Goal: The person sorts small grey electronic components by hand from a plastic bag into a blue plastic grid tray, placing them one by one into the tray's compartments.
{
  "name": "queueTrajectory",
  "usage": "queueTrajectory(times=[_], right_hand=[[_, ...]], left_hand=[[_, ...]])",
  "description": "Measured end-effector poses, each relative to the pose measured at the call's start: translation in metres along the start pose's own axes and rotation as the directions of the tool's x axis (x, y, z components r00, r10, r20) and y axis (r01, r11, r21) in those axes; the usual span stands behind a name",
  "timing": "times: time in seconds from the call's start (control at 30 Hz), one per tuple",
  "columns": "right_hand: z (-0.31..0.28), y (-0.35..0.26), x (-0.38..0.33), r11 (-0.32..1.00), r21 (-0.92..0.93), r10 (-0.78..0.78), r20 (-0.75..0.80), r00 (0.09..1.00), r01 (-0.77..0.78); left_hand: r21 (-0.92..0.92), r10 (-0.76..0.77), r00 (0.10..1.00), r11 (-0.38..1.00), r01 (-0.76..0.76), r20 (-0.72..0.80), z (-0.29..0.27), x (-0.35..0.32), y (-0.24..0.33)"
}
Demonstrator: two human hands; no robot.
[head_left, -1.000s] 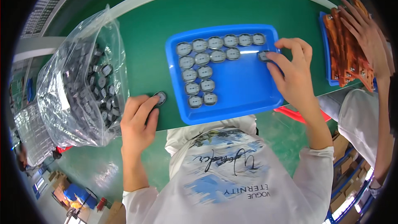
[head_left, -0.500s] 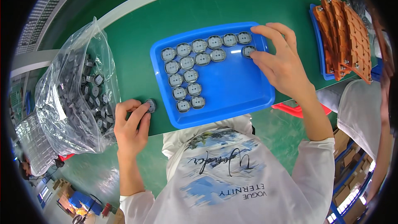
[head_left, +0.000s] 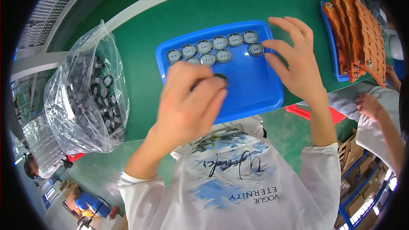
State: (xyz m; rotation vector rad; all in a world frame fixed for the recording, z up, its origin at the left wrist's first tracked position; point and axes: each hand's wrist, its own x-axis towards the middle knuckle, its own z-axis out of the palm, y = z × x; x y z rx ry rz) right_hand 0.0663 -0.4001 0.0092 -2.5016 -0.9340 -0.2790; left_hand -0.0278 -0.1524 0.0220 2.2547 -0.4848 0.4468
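A blue tray (head_left: 260, 87) lies on the green table and holds several round grey parts (head_left: 220, 42) in rows. My left hand (head_left: 187, 102) is raised over the tray's left half, pinching a small dark round part (head_left: 220, 78) at its fingertips; it hides the parts beneath it. My right hand (head_left: 296, 64) hovers over the tray's right side with fingers spread, its fingertips next to the grey part at the end of the second row (head_left: 255, 49). It holds nothing.
A clear plastic bag (head_left: 85, 98) full of the same grey parts sits at the left. A second blue tray (head_left: 330, 38) stacked with orange pieces (head_left: 358, 30) stands at the right. Another person's hands (head_left: 368, 104) work at the far right edge.
My left hand has lifted from the table edge near the bag and moved right over the tray with a part. My right hand has released the part it placed and spread its fingers.
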Motion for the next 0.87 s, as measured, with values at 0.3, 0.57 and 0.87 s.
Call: queueTrajectory(times=[0.3,0.57,0.87], right_hand=[[0.019,0.006,-0.028,0.931,0.296,0.286,-0.224,0.932,-0.215],[0.027,0.011,-0.036,0.881,0.396,0.365,-0.221,0.904,-0.259],[0.032,0.020,-0.034,0.928,0.373,0.056,-0.116,0.992,-0.009]], left_hand=[[0.211,0.204,0.976,0.953,-0.216,0.074,0.066,0.042,-0.025],[0.223,0.136,0.985,0.962,-0.157,0.106,0.062,0.042,-0.026],[0.101,0.005,0.993,0.995,-0.017,0.119,0.024,0.036,-0.003]])
